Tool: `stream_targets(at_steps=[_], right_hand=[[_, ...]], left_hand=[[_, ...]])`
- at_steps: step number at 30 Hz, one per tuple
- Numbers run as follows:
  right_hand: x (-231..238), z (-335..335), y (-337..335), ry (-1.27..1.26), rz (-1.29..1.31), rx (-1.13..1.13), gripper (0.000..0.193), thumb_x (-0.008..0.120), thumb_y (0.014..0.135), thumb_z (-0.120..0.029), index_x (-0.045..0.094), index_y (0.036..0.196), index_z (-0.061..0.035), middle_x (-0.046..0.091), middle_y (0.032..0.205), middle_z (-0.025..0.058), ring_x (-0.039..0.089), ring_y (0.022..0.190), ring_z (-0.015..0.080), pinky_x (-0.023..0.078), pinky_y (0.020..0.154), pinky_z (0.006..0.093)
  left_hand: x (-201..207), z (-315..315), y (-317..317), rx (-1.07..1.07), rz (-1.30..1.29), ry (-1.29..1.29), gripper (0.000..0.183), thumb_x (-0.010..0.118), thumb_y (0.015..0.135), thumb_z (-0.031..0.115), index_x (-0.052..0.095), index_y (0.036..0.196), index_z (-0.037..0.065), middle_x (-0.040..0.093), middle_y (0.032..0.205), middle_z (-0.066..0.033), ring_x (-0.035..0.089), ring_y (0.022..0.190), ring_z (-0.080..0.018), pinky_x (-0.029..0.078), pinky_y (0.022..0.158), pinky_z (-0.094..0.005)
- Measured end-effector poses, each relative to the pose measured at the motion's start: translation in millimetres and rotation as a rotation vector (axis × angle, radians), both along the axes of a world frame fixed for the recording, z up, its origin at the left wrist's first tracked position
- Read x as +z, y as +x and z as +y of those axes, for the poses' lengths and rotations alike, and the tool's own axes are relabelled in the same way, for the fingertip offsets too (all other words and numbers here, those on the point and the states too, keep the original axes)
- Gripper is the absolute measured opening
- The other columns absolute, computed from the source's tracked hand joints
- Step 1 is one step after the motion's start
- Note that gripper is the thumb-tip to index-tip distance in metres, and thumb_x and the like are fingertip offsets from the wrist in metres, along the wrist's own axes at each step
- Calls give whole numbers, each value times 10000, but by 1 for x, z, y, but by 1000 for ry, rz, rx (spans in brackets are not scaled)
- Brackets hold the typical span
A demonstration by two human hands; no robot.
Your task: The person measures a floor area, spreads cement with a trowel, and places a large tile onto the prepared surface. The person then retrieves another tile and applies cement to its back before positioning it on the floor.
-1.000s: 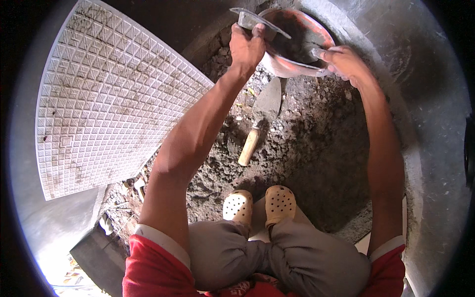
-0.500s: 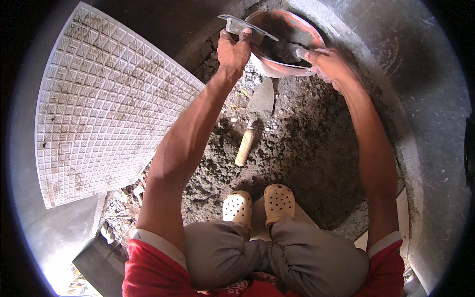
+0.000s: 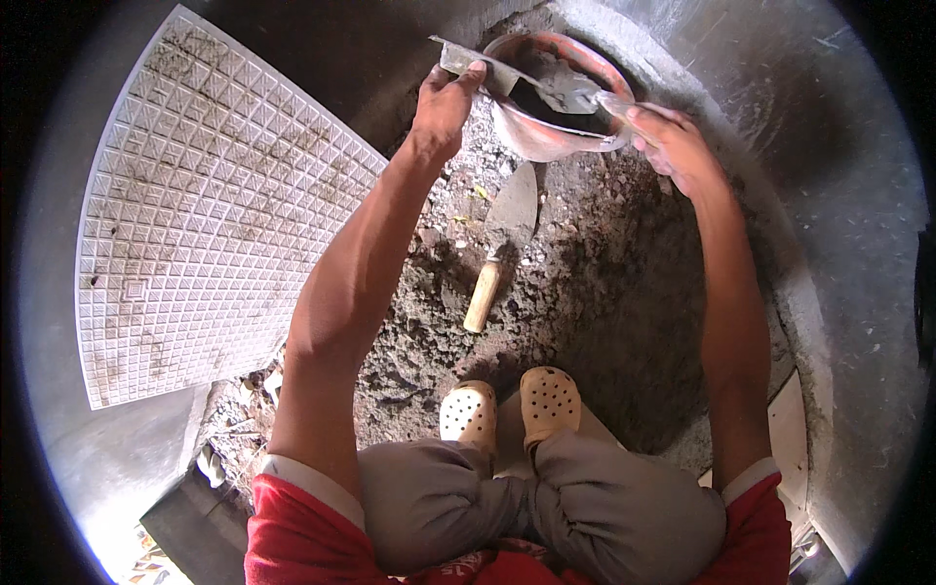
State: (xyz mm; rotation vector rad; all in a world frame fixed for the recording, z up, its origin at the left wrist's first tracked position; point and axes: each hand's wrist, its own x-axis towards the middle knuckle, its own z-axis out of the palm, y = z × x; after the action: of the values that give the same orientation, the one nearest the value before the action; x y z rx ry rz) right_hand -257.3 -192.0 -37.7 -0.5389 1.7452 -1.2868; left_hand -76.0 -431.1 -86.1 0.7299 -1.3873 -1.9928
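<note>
My left hand grips a flat rectangular finishing trowel, tilted over the left rim of an orange-and-white bucket. My right hand is closed round the handle of a small trowel. That trowel's blade carries wet grey mortar and is above the bucket's opening, close to the finishing trowel's edge; I cannot tell whether the two touch. Inside the bucket it is dark, with grey smears on the wall. A pointed trowel with a wooden handle lies on the soil below the bucket, touched by neither hand.
A white tile-like panel with a raised grid leans at the left. Grey curved wall surrounds the rough soil. My feet in beige clogs stand on a board. White boards lie at the lower right.
The small trowel in my right hand has come up from inside the bucket, its mortar-covered blade now showing. My right hand has shifted a little right, and the finishing trowel has tilted.
</note>
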Motion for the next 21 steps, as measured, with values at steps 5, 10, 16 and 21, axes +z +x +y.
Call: stream_targets(at_steps=[5, 10, 16, 21], right_hand=[[24, 32, 1, -62, 146, -85, 403, 586, 924, -322, 596, 1223, -53, 516, 729, -33, 371, 534, 31, 268, 457, 193], [48, 59, 36, -59, 442, -183, 443, 593, 906, -261, 550, 1281, -29, 613, 855, 44, 539, 652, 112, 430, 584, 239], [27, 69, 80, -193, 1137, -150, 465, 613, 881, -102, 504, 1328, -34, 583, 1187, 251, 584, 1098, 416, 464, 935, 446], [-16, 61, 95, -156, 1408, -155, 503, 579, 885, -28, 479, 1378, -24, 572, 1158, 201, 608, 936, 358, 508, 828, 404]], left_hand=[[19, 8, 8, 13, 106, -49, 262, 659, 927, 162, 605, 1146, 30, 653, 1085, -47, 578, 993, -156, 444, 924, -315], [36, 21, -1, 5, 180, -130, 204, 682, 901, 95, 596, 1082, 53, 664, 1008, -23, 595, 920, -117, 489, 842, -301], [55, 49, -26, 51, 254, -295, 287, 688, 853, -5, 568, 1112, 25, 668, 1025, -60, 618, 919, -145, 507, 849, -304], [74, 67, -29, 81, 244, -348, 341, 691, 846, 14, 539, 1152, 15, 680, 1020, -106, 649, 929, -189, 527, 876, -331]])
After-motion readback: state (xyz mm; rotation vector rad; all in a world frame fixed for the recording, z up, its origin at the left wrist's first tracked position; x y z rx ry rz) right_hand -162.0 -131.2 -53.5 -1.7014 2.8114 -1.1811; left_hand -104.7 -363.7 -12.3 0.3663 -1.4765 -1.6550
